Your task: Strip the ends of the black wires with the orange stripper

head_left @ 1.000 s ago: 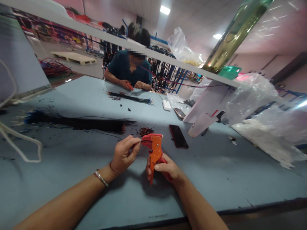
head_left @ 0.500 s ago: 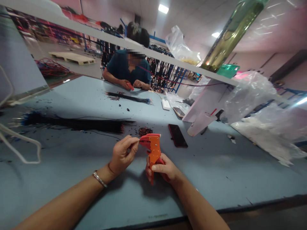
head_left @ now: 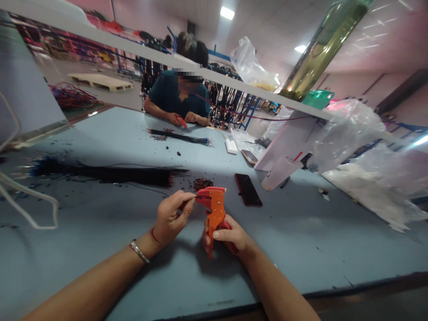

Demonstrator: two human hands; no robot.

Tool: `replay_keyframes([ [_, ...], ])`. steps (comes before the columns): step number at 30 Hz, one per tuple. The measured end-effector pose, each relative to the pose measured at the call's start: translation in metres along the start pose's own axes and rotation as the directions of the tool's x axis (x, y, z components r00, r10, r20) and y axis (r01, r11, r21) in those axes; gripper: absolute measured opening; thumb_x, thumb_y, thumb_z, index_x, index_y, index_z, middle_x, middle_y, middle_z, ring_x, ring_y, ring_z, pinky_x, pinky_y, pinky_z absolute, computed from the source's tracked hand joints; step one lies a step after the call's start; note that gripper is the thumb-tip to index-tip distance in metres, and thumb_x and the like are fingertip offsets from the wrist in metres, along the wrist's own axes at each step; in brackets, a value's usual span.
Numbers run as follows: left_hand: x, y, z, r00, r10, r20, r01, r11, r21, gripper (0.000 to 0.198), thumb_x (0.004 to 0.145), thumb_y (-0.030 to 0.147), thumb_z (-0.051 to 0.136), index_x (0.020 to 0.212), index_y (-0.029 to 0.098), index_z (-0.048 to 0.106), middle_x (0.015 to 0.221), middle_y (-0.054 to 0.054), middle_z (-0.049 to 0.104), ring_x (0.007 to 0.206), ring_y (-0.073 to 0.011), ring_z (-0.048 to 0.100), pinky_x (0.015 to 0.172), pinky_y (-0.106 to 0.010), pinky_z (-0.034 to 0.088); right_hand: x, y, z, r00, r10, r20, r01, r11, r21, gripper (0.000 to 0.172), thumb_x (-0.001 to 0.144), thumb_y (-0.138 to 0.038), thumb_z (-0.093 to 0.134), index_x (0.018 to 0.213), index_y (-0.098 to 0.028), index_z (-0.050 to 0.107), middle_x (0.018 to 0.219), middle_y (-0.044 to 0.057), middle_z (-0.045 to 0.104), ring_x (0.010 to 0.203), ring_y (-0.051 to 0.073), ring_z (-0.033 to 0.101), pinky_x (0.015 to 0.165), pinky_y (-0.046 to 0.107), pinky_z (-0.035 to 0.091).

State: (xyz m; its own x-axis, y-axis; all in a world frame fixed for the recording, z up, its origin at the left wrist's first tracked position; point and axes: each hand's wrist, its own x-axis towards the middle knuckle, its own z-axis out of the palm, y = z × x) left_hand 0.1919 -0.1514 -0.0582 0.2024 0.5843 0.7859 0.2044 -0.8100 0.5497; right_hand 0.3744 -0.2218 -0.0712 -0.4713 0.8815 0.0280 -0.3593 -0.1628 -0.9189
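Observation:
My right hand [head_left: 230,236] is wrapped round the handles of an orange and red wire stripper [head_left: 216,211], held upright over the table. My left hand [head_left: 174,214], a bracelet on its wrist, pinches a thin black wire [head_left: 198,196] between thumb and fingertips. The wire's tip is at the stripper's jaws; most of its length is hidden by the hand. Behind the left hand lies a thick bundle of black wires [head_left: 123,173] with blue and metal ends at the left. Just beyond the stripper is a small heap of cut-off bits [head_left: 202,183].
A dark phone [head_left: 248,189] and a lidded cup with a straw [head_left: 279,173] stand right of the stripper. Clear plastic bags [head_left: 354,129] cover the right side. Across the table [head_left: 301,249], a person [head_left: 179,98] holds a red tool near a smaller wire bundle [head_left: 180,136].
The wire stripper and my left fingertips have shifted very slightly to the right. My grip on the tool and the wire looks the same.

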Motion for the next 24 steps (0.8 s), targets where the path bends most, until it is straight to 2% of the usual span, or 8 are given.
replay_keyframes([
  [19,-0.0002,0.0010,-0.0001,0.999,-0.035,0.005,0.035,0.999,0.013,0.009,0.088,0.017,0.053,0.086,0.017,0.063,0.066,0.002,0.058,0.053,-0.0070,0.047,0.053,-0.018,0.039,0.0003,-0.0021,-0.0002,1.000,0.019,0.004,-0.019,1.000,0.025,0.033,0.071,-0.035,0.074,0.089,-0.011,0.061,0.073,0.006,0.063,0.064,0.018,0.062,0.058,0.032,0.054],
  [24,0.0016,0.0032,0.0000,1.000,-0.012,-0.008,0.013,0.999,0.036,0.011,0.088,0.017,0.053,0.085,0.016,0.063,0.064,0.002,0.060,0.052,-0.0070,0.049,0.053,-0.018,0.040,0.0008,-0.0020,-0.0005,1.000,0.027,-0.006,-0.027,0.999,0.041,0.032,0.070,-0.034,0.074,0.089,-0.011,0.061,0.072,0.005,0.064,0.063,0.019,0.063,0.058,0.032,0.054],
])
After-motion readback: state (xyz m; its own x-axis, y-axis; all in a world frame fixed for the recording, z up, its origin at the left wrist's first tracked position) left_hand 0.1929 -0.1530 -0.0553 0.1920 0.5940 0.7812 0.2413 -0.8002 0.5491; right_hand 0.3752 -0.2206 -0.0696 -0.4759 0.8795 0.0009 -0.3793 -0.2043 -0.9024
